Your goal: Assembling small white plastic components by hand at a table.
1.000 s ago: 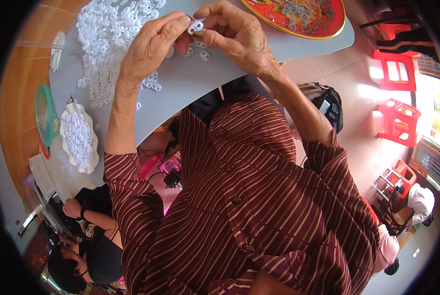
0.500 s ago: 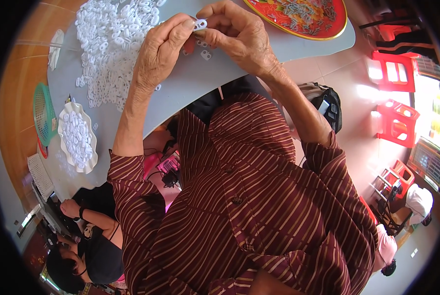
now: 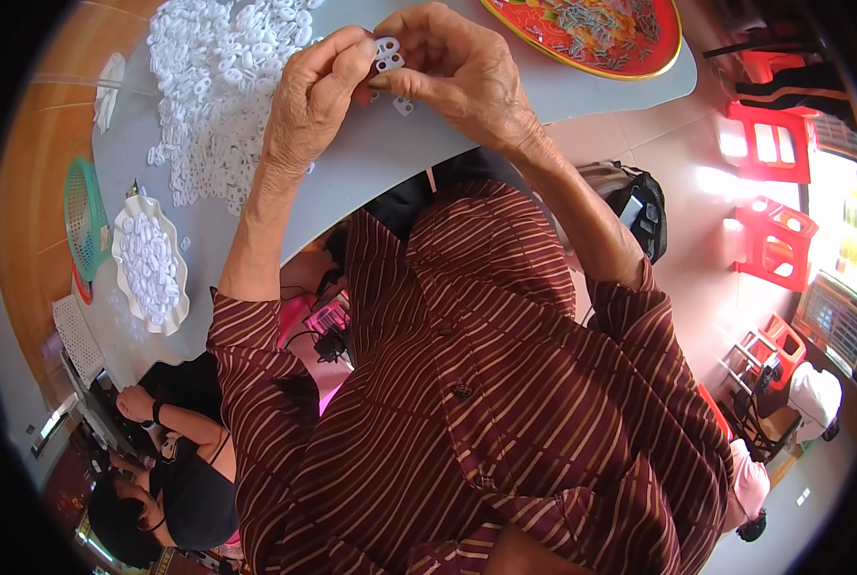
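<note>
Over the table, two small white plastic pieces with round holes [image 3: 388,55] sit one above the other between my hands. My left hand [image 3: 325,88] pinches them from the left with its thumb and forefinger. From the right, my right hand [image 3: 462,72] has its thumb against the lower one, its fingers curled behind. Just under my fingers lies another loose white piece [image 3: 404,106], partly covered. A broad heap of similar white pieces [image 3: 220,86] spreads to the left of my left hand. Beyond my right hand is a red round tray [image 3: 515,31] holding many small grey metal bits.
On the grey table [image 3: 582,105], a white scalloped dish [image 3: 181,302] full of white pieces stands at the left. A green mesh basket [image 3: 83,220] is beside it. A co-worker [image 3: 194,470] sits at the lower left. Red stools [image 3: 774,144] and a backpack [image 3: 644,211] are at the right.
Between my fingers, one piece showed clearly before; now two show, one above the other. My right hand has shifted slightly, and its thumb is lower.
</note>
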The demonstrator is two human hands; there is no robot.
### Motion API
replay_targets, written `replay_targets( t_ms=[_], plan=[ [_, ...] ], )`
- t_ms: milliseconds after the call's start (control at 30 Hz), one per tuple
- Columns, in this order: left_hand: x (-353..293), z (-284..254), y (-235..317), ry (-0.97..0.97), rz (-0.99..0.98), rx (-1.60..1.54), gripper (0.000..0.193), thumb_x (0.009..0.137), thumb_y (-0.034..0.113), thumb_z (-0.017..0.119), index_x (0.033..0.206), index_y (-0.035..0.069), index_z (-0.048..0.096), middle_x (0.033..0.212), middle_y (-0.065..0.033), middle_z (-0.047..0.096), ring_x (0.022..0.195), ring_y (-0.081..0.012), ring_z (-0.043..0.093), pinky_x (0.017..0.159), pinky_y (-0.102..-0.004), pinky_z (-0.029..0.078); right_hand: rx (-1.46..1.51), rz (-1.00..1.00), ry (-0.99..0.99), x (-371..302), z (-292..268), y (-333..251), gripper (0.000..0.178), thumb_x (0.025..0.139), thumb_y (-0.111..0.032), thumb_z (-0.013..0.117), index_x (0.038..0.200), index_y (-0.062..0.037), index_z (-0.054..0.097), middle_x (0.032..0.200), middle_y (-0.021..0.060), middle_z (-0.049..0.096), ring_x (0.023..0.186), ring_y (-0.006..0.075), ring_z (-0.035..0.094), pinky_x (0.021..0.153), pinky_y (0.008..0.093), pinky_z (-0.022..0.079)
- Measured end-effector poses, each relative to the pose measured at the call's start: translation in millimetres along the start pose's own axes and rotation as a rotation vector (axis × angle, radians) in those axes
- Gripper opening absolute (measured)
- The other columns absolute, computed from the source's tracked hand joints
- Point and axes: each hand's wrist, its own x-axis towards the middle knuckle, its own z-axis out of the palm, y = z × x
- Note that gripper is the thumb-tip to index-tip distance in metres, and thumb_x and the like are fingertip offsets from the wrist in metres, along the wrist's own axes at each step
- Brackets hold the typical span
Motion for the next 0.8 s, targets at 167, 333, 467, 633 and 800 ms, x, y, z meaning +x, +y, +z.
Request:
replay_targets(
  t_ms=[167,333,467,633,800],
  plan=[
    [-4,9,1,0.081,-0.083,-0.057,0.036,0.092,0.032,0.05,0.101,-0.002,0.059,0.068,-0.0051,0.056,0.061,-0.0112,0.052,0.057,-0.0264,0.044,-0.008,-0.026,0.02,-1,1,0,0.032,0.077,-0.013,0.075,0.101,0.0001,0.059,0.074,0.0052,0.064,0.066,0.0099,0.061,0.062,0.0235,0.052],
    [-2,7,-3,0.052,-0.08,-0.058,0.038,0.092,0.031,0.05,0.106,-0.003,0.058,0.07,-0.0069,0.057,0.061,-0.0129,0.053,0.059,-0.0271,0.045,0.022,-0.074,0.031,1,0,3,0.028,0.077,-0.013,0.074,0.097,-0.0005,0.059,0.072,0.0053,0.064,0.064,0.0102,0.062,0.06,0.0234,0.052],
    [0,5,-3,0.016,-0.086,-0.025,0.036,0.092,0.029,0.048,0.103,-0.003,0.057,0.07,-0.0085,0.056,0.062,-0.0131,0.053,0.058,-0.0273,0.045,-0.014,-0.053,-0.012,1,-2,3,0.027,0.077,-0.013,0.075,0.094,-0.0008,0.058,0.069,0.0051,0.064,0.062,0.0101,0.062,0.056,0.0239,0.05],
    [-2,10,-4,0.041,0.015,0.014,0.03,0.093,0.027,0.046,0.095,-0.002,0.055,0.066,-0.0079,0.051,0.059,-0.0126,0.046,0.055,-0.0278,0.041,-0.007,-0.083,0.017,0,1,1,0.025,0.076,-0.012,0.075,0.089,-0.0013,0.057,0.065,0.0046,0.062,0.059,0.0105,0.061,0.054,0.0241,0.049],
    [-4,16,1,0.058,0.074,0.046,0.026,0.094,0.024,0.044,0.088,-0.001,0.051,0.062,-0.0058,0.042,0.057,-0.0121,0.038,0.052,-0.0285,0.037,-0.131,-0.149,0.008,-2,-3,1,0.024,0.076,-0.009,0.074,0.087,-0.0008,0.054,0.066,0.0084,0.063,0.06,0.0145,0.063,0.053,0.026,0.049]
  ],
)
